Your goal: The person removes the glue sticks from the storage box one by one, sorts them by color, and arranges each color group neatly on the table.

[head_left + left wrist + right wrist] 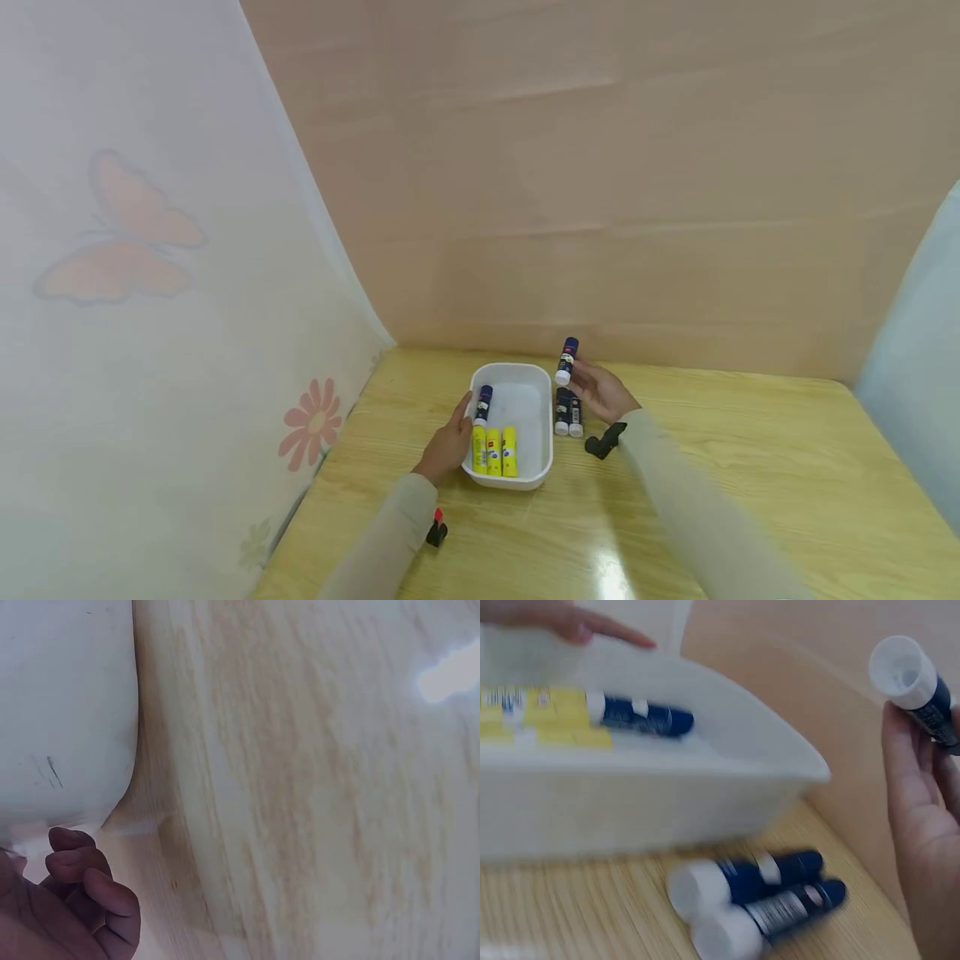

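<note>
My right hand pinches a navy glue stick with a white end, raised above the table just right of a white plastic tub. In the right wrist view the white end of this glue stick faces the camera. My left hand grips the tub's left rim; in the left wrist view its fingers curl beside the wall. Inside the tub lie a navy glue stick and three yellow tubes in a row. Two navy glue sticks lie side by side on the table.
The wood-grain table stretches right of the tub and toward the front. A brown paper-like wall stands behind, and a pale sheet with flower and butterfly prints stands at the left. Black wrist straps show by both sleeves.
</note>
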The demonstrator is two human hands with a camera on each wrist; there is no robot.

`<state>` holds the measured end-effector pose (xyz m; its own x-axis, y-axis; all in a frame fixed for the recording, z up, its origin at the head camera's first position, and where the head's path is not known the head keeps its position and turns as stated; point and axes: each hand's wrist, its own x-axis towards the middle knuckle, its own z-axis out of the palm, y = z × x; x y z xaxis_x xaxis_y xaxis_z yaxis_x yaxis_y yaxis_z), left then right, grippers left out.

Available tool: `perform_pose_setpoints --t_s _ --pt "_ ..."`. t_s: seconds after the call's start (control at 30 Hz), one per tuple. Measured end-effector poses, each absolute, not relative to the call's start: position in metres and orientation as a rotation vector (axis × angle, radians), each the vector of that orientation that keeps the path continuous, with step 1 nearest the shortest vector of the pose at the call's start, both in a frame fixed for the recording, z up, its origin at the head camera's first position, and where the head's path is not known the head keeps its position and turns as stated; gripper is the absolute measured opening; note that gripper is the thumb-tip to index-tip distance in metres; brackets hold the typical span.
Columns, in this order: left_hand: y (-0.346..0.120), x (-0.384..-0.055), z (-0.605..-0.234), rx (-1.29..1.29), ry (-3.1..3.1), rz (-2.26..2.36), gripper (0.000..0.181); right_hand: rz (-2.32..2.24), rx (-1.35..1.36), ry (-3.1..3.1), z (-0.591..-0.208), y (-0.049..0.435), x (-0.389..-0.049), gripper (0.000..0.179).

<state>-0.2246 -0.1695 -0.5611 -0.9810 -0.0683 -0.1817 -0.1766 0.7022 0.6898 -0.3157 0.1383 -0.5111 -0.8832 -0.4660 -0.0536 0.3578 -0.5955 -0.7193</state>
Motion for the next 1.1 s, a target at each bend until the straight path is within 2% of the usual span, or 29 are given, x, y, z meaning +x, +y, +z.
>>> perform_pose_setpoints --t_s 0.13,0.2,0.43,0.7,1.1 --pt "-0.170 -0.223 -0.559 -0.220 2.772 1.134 0.051 -2.255 -0.117 1.444 -0.510 0.164 -0.313 0.052" --pt "-0.172 -0.223 -0.559 -0.231 2.769 1.128 0.051 -2.145 -0.086 1.586 -0.511 0.172 -0.314 0.055" --pt "-0.173 -0.222 -0.558 -0.248 2.749 1.144 0.051 -1.853 0.103 1.955 -0.511 0.178 -0.310 0.054" --pt "-0.171 -0.223 -0.558 -0.228 2.739 1.158 0.052 -1.649 0.152 2.137 -0.517 0.177 -0.304 0.055" --pt "-0.171 -0.222 -0.556 -0.238 2.720 1.160 0.051 -1.620 0.270 2.138 -0.535 0.175 -0.305 0.052"
